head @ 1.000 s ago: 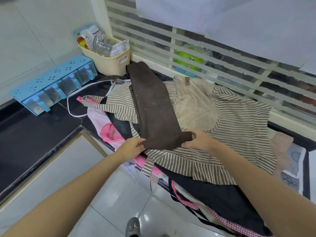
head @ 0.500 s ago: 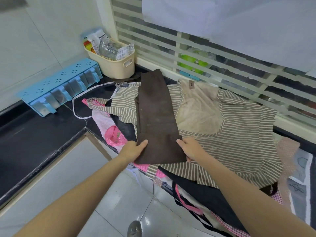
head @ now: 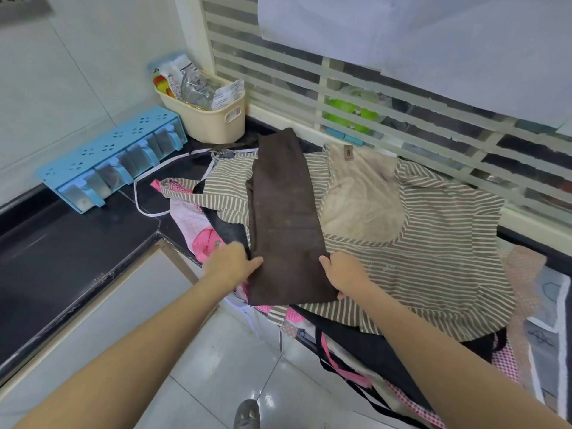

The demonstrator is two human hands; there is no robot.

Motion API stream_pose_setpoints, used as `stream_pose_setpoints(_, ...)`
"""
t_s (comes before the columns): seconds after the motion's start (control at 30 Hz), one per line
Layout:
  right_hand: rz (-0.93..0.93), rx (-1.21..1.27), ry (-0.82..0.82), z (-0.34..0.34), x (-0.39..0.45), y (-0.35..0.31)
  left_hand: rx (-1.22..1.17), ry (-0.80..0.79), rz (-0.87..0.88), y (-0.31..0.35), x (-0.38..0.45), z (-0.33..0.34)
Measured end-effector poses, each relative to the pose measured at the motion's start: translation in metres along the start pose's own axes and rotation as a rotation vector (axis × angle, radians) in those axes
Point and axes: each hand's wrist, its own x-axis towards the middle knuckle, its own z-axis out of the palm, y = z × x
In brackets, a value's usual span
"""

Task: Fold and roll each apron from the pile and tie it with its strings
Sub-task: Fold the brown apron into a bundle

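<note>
Countertop [head: 77, 258] pile's beige apron [head: 362, 193] label [head: 348, 152]: unreadable.

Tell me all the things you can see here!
brown apron: one, dark brown, folded into a long strip on top of the pile
striped apron: one, brown and white, under the brown one
other aprons: several, pink, black, white, beneath
spice rack: one, light blue, by the wall
basket: one, cream, full of packets, in the corner
counter: one, black
shoe: one, grey, on the floor
left hand: grips the strip's near left edge
right hand: grips its near right edge
</note>
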Motion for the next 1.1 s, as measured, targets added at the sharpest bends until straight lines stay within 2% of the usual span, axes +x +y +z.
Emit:
stream_pose_setpoints(0.07, 0.008, 0.008, -0.027, 0.0, -0.001, 0.0, 0.229, 0.408, 0.248, 0.006, -0.002, 0.001)
stream_pose_setpoints(0.1, 0.001, 0.011, -0.037, 0.001, -0.001, 0.001, 0.266, 0.52, 0.433, 0.011, -0.001, 0.004)
stream_pose_setpoints(0.17, -0.026, 0.029, -0.04, 0.0, -0.002, 0.003, 0.331, 0.538, 0.746, 0.019, 0.0, 0.014)
stream_pose_setpoints(0.2, -0.036, 0.048, -0.043, -0.001, -0.003, 0.004, 0.376, 0.418, 0.772, 0.023, 0.0, 0.019)
stream_pose_setpoints(0.3, -0.06, 0.085, -0.091, -0.005, -0.007, 0.006, 0.363, 0.088, 0.513, 0.024, 0.0, 0.029)
stream_pose_setpoints(0.47, -0.064, 0.073, -0.113, 0.001, -0.009, 0.009, 0.21, -0.119, 0.41, 0.017, 0.009, 0.022)
stream_pose_setpoints(0.77, -0.035, 0.062, -0.127, -0.002, -0.011, 0.01, 0.297, -0.046, 0.433, 0.015, 0.007, 0.023)
stream_pose_setpoints(0.83, -0.052, 0.041, -0.068, -0.001, -0.009, 0.011, 0.298, -0.053, 0.436, 0.015, 0.006, 0.023)
stream_pose_setpoints(0.93, -0.285, -0.091, 0.223, 0.002, -0.015, 0.014, 0.331, -0.03, 0.437, 0.011, 0.005, 0.023)
stream_pose_setpoints(0.97, -0.428, -0.162, 0.284, 0.003, -0.018, 0.014, 0.371, 0.082, 0.505, 0.008, 0.004, 0.024)
stream_pose_setpoints(1.0, -0.564, -0.25, 0.287, 0.004, -0.02, 0.013, 0.4, 0.219, 0.606, 0.006, 0.003, 0.025)
stream_pose_setpoints(1.03, -0.659, -0.335, 0.236, 0.005, -0.022, 0.011, 0.418, 0.258, 0.69, 0.005, 0.001, 0.025)
stream_pose_setpoints(1.07, -0.678, -0.395, 0.144, 0.008, -0.023, 0.01, 0.465, 0.313, 0.772, 0.001, 0.003, 0.028)
stream_pose_setpoints(1.1, -0.645, -0.431, 0.039, 0.01, -0.022, 0.009, 0.469, 0.219, 0.79, -0.001, 0.005, 0.029)
